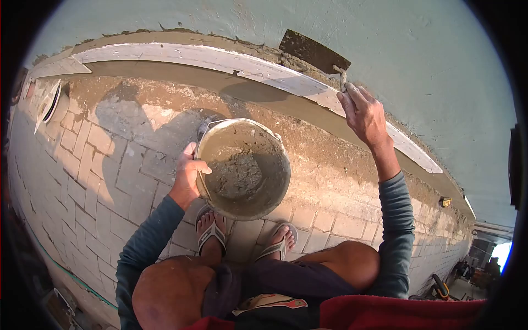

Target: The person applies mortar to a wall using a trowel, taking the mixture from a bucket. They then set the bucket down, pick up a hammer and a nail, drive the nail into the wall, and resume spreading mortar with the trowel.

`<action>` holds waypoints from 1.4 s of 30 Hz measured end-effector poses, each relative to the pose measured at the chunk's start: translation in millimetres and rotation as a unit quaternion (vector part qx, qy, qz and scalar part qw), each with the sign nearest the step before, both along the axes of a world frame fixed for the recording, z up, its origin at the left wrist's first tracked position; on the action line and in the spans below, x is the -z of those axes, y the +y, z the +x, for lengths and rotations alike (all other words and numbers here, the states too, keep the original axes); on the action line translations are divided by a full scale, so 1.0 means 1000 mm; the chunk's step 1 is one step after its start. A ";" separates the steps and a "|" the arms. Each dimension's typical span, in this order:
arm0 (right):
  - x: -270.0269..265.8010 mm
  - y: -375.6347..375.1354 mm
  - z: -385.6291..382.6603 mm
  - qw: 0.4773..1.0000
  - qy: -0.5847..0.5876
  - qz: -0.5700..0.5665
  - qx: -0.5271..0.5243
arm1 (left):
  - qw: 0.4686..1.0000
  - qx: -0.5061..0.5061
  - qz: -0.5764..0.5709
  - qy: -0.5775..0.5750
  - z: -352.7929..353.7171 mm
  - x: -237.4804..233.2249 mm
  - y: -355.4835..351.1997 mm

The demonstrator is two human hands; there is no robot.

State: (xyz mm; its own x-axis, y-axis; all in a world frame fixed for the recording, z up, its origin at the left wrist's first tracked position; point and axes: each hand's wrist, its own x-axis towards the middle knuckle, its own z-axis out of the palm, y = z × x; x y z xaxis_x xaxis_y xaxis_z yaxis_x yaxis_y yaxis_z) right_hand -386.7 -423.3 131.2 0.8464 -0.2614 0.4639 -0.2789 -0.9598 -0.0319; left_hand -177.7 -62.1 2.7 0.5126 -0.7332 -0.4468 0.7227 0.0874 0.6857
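We see a round bucket (231, 135) in the middle of the scene, tilted so that its mouth faces us, just above the person's two sandalled feet (210, 228). In it lies a heap of wet grey mortar (236, 176), gathered toward the lower side, and the inner wall above it is smeared but mostly bare. The left hand (190, 173) grips the bucket's left rim, with the thumb hooked over the edge into the mouth and the fingers closed behind it, where we cannot see them. The right hand (363, 113) reaches far and to the right, curled shut around the handle of a trowel (313, 50). Its dark blade lies against the pale wall (412, 66), just above a long white board (209, 58) that runs along the wall's foot. The handle itself is almost wholly covered by the hand, so we make out only a bit of bent shank. Below the board a smooth grey band (181, 74) meets the brick paving (99, 165), and part of it lies in shadow. At the far left a white object (49, 102) is cut off by the dark edge of the view. At the right a small yellow thing (444, 202) near the wall is too small to identify. Clutter in the right corner is blurred.
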 end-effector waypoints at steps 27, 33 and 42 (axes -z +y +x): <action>-0.011 0.003 0.014 1.000 -0.011 0.016 0.006 | 0.999 0.015 -0.022 -0.028 0.005 -0.023 0.025; -0.001 0.000 0.017 1.000 0.019 -0.024 -0.005 | 0.998 -0.033 -0.013 -0.045 0.012 -0.030 0.052; -0.009 0.019 0.032 0.997 0.039 0.057 -0.017 | 0.996 -0.090 -0.007 -0.022 0.023 -0.025 0.098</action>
State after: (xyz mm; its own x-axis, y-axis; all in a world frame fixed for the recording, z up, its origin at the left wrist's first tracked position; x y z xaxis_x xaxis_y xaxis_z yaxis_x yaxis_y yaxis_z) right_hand -354.8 -404.2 140.0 0.8881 -0.2787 0.3657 -0.2516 -0.9603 -0.1209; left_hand -154.6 36.3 27.8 0.6558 -0.6334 -0.4107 0.6630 0.2230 0.7146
